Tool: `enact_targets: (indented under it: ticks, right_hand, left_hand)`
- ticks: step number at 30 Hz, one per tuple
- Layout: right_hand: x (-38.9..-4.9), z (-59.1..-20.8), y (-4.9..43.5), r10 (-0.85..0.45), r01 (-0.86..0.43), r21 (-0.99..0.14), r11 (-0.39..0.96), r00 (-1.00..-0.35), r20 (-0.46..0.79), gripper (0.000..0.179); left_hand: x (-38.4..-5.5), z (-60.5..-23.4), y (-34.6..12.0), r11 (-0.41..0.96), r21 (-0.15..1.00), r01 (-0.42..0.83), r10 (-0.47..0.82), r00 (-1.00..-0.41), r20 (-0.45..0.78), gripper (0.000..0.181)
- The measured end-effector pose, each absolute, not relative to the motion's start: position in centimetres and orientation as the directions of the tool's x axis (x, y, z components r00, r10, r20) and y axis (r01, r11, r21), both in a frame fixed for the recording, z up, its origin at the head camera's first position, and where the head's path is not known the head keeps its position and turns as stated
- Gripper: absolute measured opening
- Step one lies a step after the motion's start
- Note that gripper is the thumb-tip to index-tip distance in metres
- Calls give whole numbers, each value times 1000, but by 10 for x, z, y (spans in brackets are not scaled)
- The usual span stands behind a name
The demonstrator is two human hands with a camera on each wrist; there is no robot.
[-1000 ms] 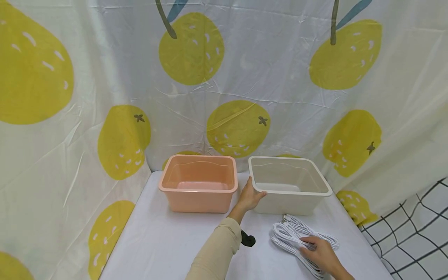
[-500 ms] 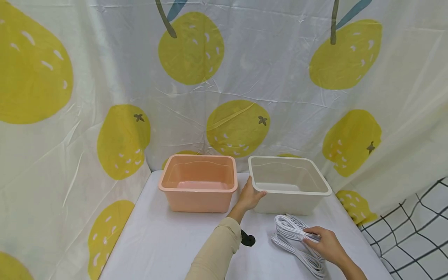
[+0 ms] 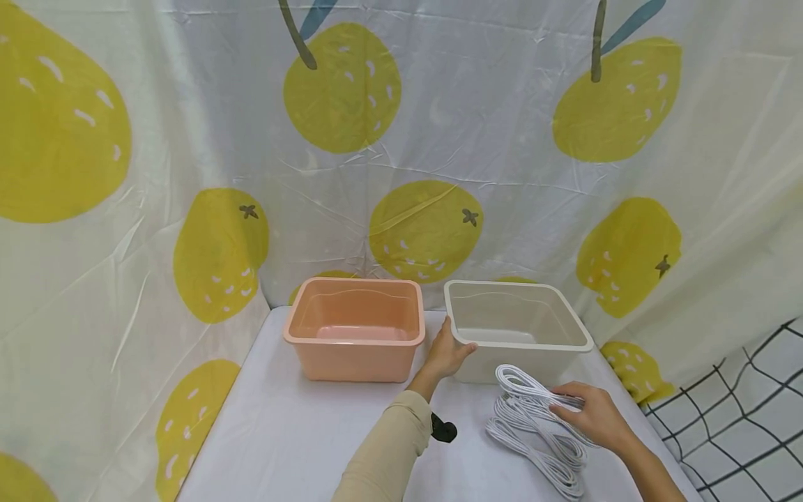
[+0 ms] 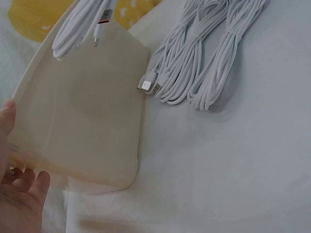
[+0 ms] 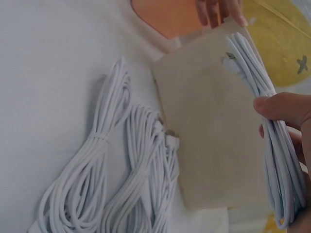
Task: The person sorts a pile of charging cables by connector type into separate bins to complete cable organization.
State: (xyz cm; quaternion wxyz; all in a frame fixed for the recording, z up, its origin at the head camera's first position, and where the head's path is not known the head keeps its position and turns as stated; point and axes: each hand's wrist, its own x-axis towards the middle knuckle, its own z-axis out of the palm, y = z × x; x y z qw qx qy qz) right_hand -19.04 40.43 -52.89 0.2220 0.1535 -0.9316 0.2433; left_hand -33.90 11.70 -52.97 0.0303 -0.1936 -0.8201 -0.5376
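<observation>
My left hand [image 3: 447, 354] holds the near left corner of a beige plastic bin [image 3: 495, 366], thumb over its rim. In the left wrist view, curled fingers [image 4: 36, 187] show at its side. My right hand [image 3: 596, 418] pinches a coiled white USB cable [image 3: 522, 382], raised in front of the bin's front wall. The right wrist view shows the thumb pressing on the held cable [image 5: 279, 160], with a metal plug at its far end. Below, several more white cable bundles [image 3: 539, 457] lie on the table, with USB plugs [image 4: 146, 85] facing the bin.
A peach-coloured bin [image 3: 354, 362] stands left of the beige one, with nothing seen inside. Behind both hangs a fruit-print curtain [image 3: 426, 230]. A black wire grid [image 3: 740, 411] borders the white table [image 3: 282, 439] on the right. Something black [image 3: 443, 427] shows beside the left sleeve.
My right hand has lifted one cable bundle off the pile and moved it up toward the beige bin. The left hand has stayed on the bin's corner.
</observation>
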Motion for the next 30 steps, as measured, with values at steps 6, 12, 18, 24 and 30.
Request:
enact_targets:
  ticks: [6, 12, 18, 24, 30]
  right_hand:
    - [-199, -513, 408, -206, -417, -355, 837, -841, 500, 26]
    - [-211, -498, 411, -239, -438, -329, 837, -832, 500, 26]
    - [-225, -481, 411, -233, -416, -367, 832, -863, 449, 26]
    - [-241, -464, 410, -226, -429, -378, 820, -850, 475, 22]
    - [-263, -452, 410, -220, -425, -342, 838, -837, 501, 23]
  left_hand:
    - [-339, -529, 117, 339, 868, 362, 288, -919, 271, 82]
    - [-340, -531, 118, 338, 875, 347, 286, -923, 256, 82]
    - [-340, -531, 118, 341, 872, 350, 280, -924, 261, 82]
    - [-339, -530, 117, 341, 873, 348, 281, -924, 259, 81]
    - [-339, -529, 117, 345, 873, 345, 285, -925, 253, 81]
